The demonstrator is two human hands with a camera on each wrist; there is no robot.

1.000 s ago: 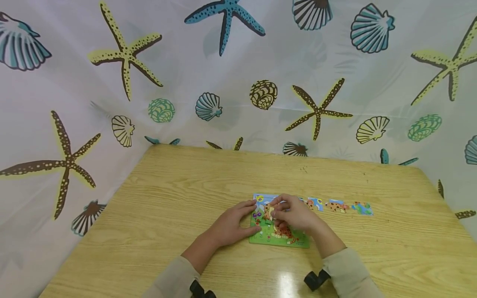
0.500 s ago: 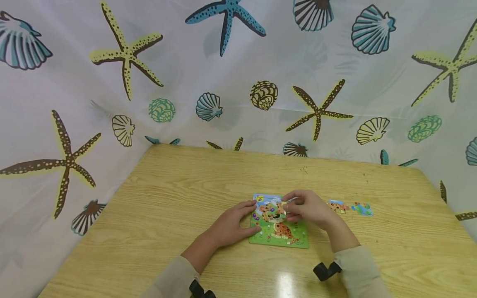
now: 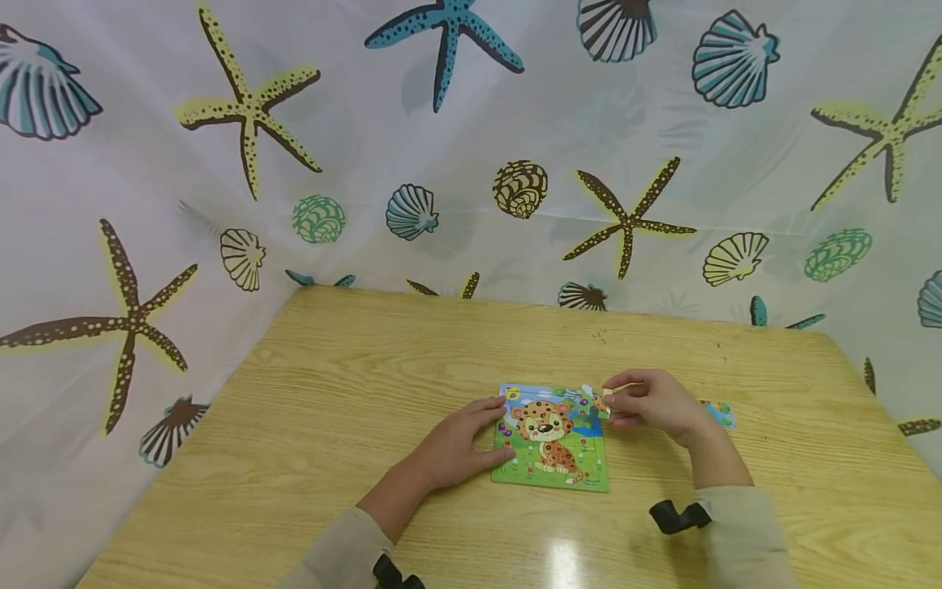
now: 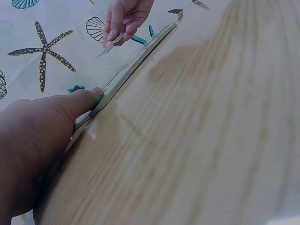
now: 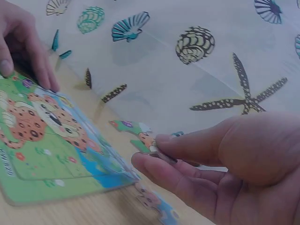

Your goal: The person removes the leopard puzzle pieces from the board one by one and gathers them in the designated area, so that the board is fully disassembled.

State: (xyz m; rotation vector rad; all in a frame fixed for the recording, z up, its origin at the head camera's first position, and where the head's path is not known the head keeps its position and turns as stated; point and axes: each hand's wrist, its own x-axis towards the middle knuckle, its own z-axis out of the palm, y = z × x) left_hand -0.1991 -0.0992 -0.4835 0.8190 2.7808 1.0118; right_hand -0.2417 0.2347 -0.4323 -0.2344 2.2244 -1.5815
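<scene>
A jigsaw board [image 3: 524,473] with a spotted leopard cub picture lies on the table. My left hand [image 3: 459,446] rests at its left edge, thumb and fingertips touching the border. In the left wrist view its thumb [image 4: 84,99] lies along the board's rim. My right hand [image 3: 658,402] pinches a jigsaw piece [image 3: 594,402] between thumb and fingers, just past the board's upper right corner. Green, purple and spotted orange show on this piece [image 5: 132,127] in the right wrist view, where the fingers cover part of it.
Right of my right hand lies another jigsaw piece [image 3: 723,412]. In the right wrist view, more loose pieces [image 5: 166,212] lie beyond the board's corner. A sheet [image 3: 471,237] printed with shells and starfish hangs behind the wooden table [image 3: 383,352].
My right hand has moved right from above the middle of the board, carrying the jigsaw piece. The cub's face is now uncovered, and the hand hides pieces seen earlier. My left hand stays put.
</scene>
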